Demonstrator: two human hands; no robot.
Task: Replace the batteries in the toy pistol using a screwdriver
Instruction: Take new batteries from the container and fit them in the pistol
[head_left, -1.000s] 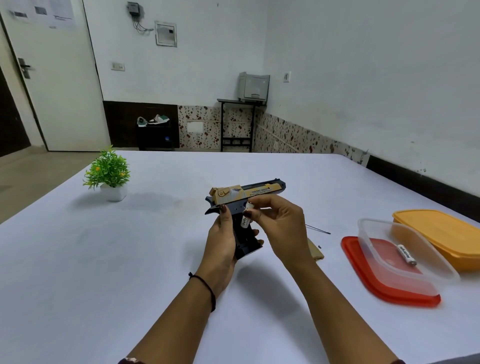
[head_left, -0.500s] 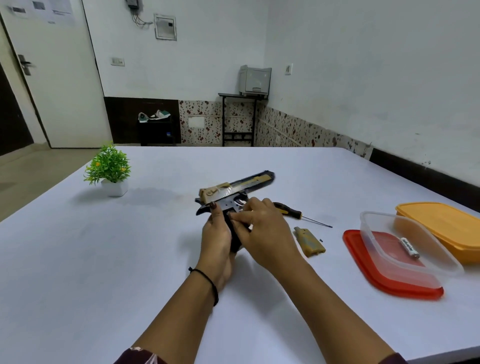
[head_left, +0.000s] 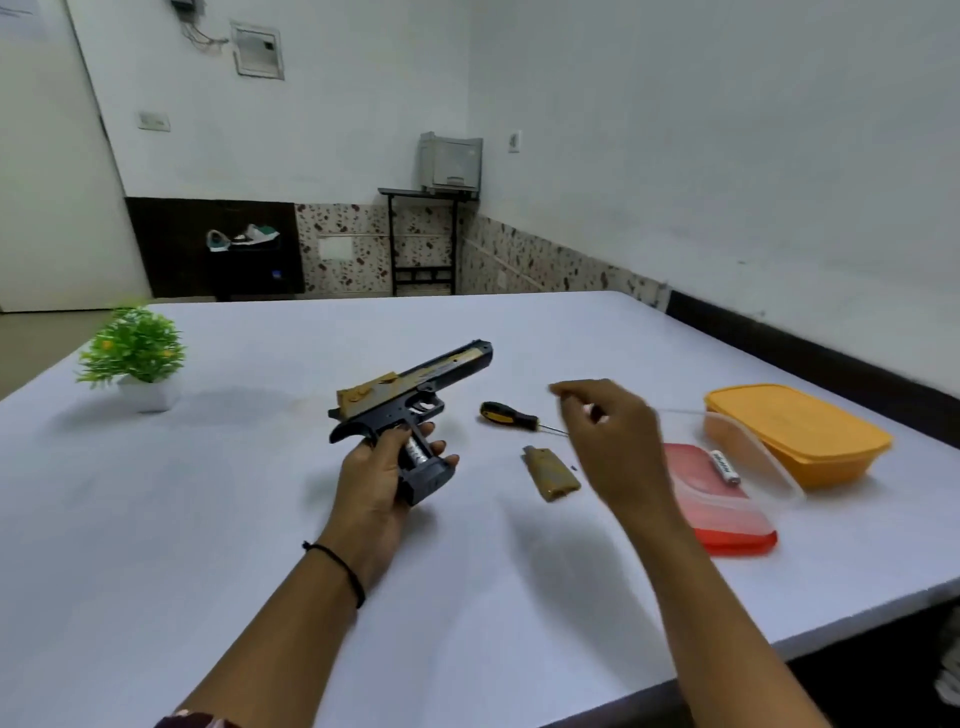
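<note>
My left hand (head_left: 378, 473) grips the black and gold toy pistol (head_left: 415, 389) by its handle, barrel pointing up and to the right. The handle's side is uncovered and a battery (head_left: 416, 451) shows inside. My right hand (head_left: 608, 431) hovers blurred to the right of the pistol, fingers loosely curled, holding nothing that I can make out. Under it on the table lie a black and yellow screwdriver (head_left: 506, 414) and the gold handle cover (head_left: 550, 473). A white battery (head_left: 725, 466) lies in the clear container (head_left: 763, 457).
The clear container rests on a red lid (head_left: 727, 525), with a yellow lidded box (head_left: 795, 431) behind it at the right. A small potted plant (head_left: 132, 353) stands at the far left of the white table (head_left: 208, 519). The table's right edge runs near the wall.
My right hand has left the pistol's handle and swung out to the right, above the screwdriver. The left hand keeps the pistol, its battery slot now in view.
</note>
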